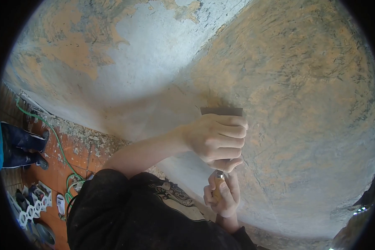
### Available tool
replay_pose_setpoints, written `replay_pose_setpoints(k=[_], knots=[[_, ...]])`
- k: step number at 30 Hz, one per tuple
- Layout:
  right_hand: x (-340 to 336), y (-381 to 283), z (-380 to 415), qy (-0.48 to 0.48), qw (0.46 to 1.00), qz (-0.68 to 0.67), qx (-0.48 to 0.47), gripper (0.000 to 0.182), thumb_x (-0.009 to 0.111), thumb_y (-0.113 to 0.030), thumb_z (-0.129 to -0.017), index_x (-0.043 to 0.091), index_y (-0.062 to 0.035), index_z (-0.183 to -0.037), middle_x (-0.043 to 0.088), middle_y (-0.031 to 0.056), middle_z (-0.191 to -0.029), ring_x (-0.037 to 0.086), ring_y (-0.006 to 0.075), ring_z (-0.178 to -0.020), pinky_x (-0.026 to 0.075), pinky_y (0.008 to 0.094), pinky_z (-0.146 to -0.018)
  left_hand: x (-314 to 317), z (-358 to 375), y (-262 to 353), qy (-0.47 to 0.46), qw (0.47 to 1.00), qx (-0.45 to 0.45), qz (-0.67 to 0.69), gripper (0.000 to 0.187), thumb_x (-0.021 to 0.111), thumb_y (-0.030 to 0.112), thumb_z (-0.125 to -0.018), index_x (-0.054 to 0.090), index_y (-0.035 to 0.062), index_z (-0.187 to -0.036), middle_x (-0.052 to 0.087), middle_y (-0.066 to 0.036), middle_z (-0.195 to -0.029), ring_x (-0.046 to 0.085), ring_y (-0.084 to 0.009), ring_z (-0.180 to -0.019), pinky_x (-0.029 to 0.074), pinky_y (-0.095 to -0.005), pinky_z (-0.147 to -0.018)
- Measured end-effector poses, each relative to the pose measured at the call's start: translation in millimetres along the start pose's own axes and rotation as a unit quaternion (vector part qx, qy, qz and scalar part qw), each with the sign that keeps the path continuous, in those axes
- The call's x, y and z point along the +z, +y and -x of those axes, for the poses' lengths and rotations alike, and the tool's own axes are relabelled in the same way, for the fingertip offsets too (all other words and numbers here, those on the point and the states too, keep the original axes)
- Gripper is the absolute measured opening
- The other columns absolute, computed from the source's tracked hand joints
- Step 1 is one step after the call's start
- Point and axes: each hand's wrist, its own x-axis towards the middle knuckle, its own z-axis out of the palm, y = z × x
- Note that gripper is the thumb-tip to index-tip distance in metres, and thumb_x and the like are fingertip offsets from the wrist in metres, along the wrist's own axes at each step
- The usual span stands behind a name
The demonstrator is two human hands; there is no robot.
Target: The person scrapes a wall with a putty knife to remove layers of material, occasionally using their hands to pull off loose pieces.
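A wide scraper (221, 111) has its dark blade edge against the wall (304, 137). My left hand (218, 139), its back toward me, is closed around the blade's lower part, with fingers curled over the right side. Just below it, my right hand (225, 196) grips the scraper's yellowish wooden handle (216, 192), thumb laid along it. Most of the blade's body is hidden behind my left hand. The wall around the blade is grey and patchy, with tan areas and rough marks.
Flaked debris (85, 135) lies along the wall's foot on the orange tiled floor (56, 166). A green hose (58, 143) runs across the tiles. Another person's legs (23, 146) stand at the left, near a white rack (35, 208) of shoes and a loose shoe (61, 204).
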Motion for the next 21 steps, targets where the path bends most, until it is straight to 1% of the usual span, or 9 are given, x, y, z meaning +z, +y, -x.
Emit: replay_pose_setpoints(k=[2,3,7,9,11,14,16,18,21], knots=[[2,1,4,-0.004,0.999,0.043,-0.006,0.055,0.046,-0.021,-0.101,0.023,-0.0061,-0.149,0.044,0.0125,-0.089,0.035,0.0102,-0.042,0.027,0.0211,-0.036,1,0,0,0.005,1.0,-0.006,0.01,0.021,0.069,0.012,-0.072,0.052,0.0064,-0.059,0.05,0.0,-0.062,0.053,-0.0209,-0.071,0.051,-0.0329,-0.075],[4,-5,7,0.0,0.998,0.063,0.001,0.052,0.043,-0.019,-0.103,0.026,-0.0007,-0.148,0.043,0.0059,-0.087,0.035,0.0072,-0.05,0.03,0.0199,-0.044,0,0,0,0.007,1.0,-0.008,0.015,0.021,0.069,0.012,-0.072,0.052,0.0064,-0.059,0.05,0.0,-0.062,0.054,-0.0207,-0.071,0.051,-0.0327,-0.074],[0,-18,2,0.001,0.993,0.12,0.016,0.051,0.038,-0.016,-0.105,0.023,-0.0008,-0.151,0.04,-0.0006,-0.073,0.034,0.0036,-0.05,0.027,0.0193,-0.045,-2,-1,-4,-0.003,1.0,0.018,-0.007,0.021,0.068,0.012,-0.071,0.052,0.0068,-0.059,0.05,-0.001,-0.063,0.054,-0.0214,-0.073,0.051,-0.0326,-0.074],[9,-11,-1,0.008,0.989,0.146,0.008,0.051,0.038,-0.016,-0.105,0.023,-0.0007,-0.151,0.039,-0.0013,-0.072,0.034,0.0036,-0.05,0.027,0.0193,-0.045,-3,2,-6,0.029,0.999,0.021,-0.002,0.021,0.067,0.012,-0.071,0.051,0.0072,-0.059,0.049,-0.002,-0.063,0.054,-0.0217,-0.073,0.051,-0.0332,-0.074],[18,-11,2,0.041,0.982,0.183,0.013,0.052,0.039,-0.015,-0.105,0.023,0.0013,-0.151,0.038,-0.0023,-0.07,0.034,0.004,-0.05,0.028,0.0195,-0.046,-4,2,-4,0.029,1.0,0.008,0.002,0.021,0.067,0.013,-0.071,0.051,0.0075,-0.058,0.05,-0.002,-0.063,0.054,-0.0214,-0.072,0.05,-0.0336,-0.075],[14,-28,14,0.033,0.976,0.216,-0.011,0.05,0.039,-0.012,-0.104,0.026,0.0037,-0.149,0.041,-0.0022,-0.069,0.035,0.0044,-0.051,0.029,0.0196,-0.047,3,-4,1,0.022,1.0,-0.001,0.015,0.022,0.066,0.015,-0.071,0.05,0.0078,-0.057,0.05,-0.002,-0.063,0.054,-0.0211,-0.071,0.05,-0.0346,-0.075],[17,-30,9,0.055,0.982,0.183,-0.006,0.049,0.039,-0.01,-0.103,0.029,0.0047,-0.148,0.044,-0.0018,-0.069,0.037,0.0044,-0.051,0.03,0.0196,-0.047,0,-6,-4,0.02,1.0,0.008,0.017,0.022,0.066,0.015,-0.071,0.05,0.0077,-0.057,0.051,-0.002,-0.063,0.054,-0.021,-0.071,0.05,-0.0352,-0.076],[13,-27,2,0.035,0.957,0.289,0.007,0.049,0.04,-0.008,-0.102,0.029,0.0046,-0.148,0.047,-0.0015,-0.069,0.038,0.0044,-0.052,0.031,0.0197,-0.047,-1,-2,-7,0.05,0.999,0.016,-0.005,0.022,0.066,0.016,-0.07,0.049,0.0075,-0.057,0.05,-0.002,-0.063,0.054,-0.0218,-0.072,0.051,-0.0361,-0.076],[23,-26,-3,0.05,0.966,0.252,0.026,0.048,0.039,-0.005,-0.102,0.03,0.0047,-0.148,0.047,-0.0015,-0.07,0.039,0.0044,-0.052,0.032,0.0198,-0.048,-12,-2,-7,0.033,0.999,-0.009,-0.006,0.021,0.065,0.016,-0.069,0.05,0.0064,-0.058,0.05,-0.004,-0.063,0.054,-0.0229,-0.071,0.051,-0.0364,-0.077]])
